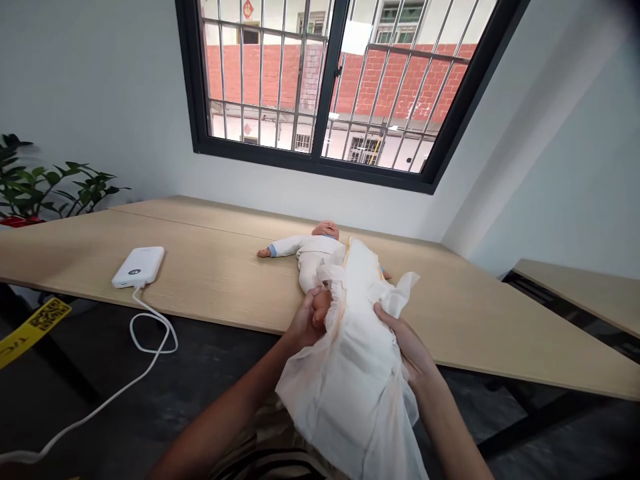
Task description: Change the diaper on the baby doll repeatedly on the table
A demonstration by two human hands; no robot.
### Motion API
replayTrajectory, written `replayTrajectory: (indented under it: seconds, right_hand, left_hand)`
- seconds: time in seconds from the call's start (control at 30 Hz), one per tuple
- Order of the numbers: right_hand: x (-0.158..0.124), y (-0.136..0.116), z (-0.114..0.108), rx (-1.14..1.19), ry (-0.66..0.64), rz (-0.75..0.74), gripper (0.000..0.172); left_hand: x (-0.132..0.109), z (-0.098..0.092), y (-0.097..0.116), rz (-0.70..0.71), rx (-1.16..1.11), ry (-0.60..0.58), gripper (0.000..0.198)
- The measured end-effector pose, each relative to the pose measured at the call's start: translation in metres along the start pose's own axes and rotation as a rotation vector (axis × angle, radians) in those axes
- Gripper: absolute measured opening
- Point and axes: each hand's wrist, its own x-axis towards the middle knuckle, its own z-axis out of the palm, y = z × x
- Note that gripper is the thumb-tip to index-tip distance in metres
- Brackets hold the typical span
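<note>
A baby doll (313, 257) in a white outfit with blue cuffs lies on its back on the table, its head toward the window. An unfolded white diaper (360, 333) stretches over the doll's lower body and hangs past the table's front edge toward me. My left hand (305, 323) is closed at the diaper's left side, around the doll's bare foot (321, 308); part of its fingers is hidden by the diaper. On the other side my right hand (407, 343) grips the diaper's right edge, thumb on top. The doll's other leg is hidden under the diaper.
The wooden table (215, 273) runs along the wall under a barred window (320, 87). At left lies a white power bank (140, 267) whose cable (150, 340) hangs off the front edge. A potted plant (55, 187) stands far left; another table (580, 293) is at right.
</note>
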Motion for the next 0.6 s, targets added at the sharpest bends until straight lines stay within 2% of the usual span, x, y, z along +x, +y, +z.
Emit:
replayTrajectory:
  seconds: [0.07, 0.17, 0.27, 0.37, 0.47, 0.6]
  right_hand:
    - [-0.005, -0.006, -0.016, -0.008, 0.048, 0.011, 0.043]
    - [-0.009, -0.020, -0.051, -0.057, 0.214, 0.007, 0.040]
    - [-0.007, -0.031, -0.087, -0.099, 0.366, -0.073, 0.038]
    - [0.001, -0.033, -0.107, -0.092, 0.345, 0.007, 0.034]
    - [0.014, -0.027, -0.106, -0.115, 0.272, 0.087, 0.025]
    - [0.038, -0.019, -0.079, -0.200, 0.170, 0.078, 0.013]
  left_hand:
    - [0.001, -0.002, -0.004, -0.027, -0.063, -0.092, 0.046]
    - [0.002, -0.006, -0.001, -0.017, -0.144, -0.240, 0.039]
    - [0.001, -0.002, 0.012, -0.032, -0.114, -0.219, 0.033]
    - [0.000, 0.014, 0.030, -0.035, -0.056, -0.218, 0.034]
    - [0.003, 0.036, 0.046, -0.049, 0.023, -0.291, 0.037]
    - [0.015, 0.067, 0.067, -0.061, 0.104, -0.312, 0.038]
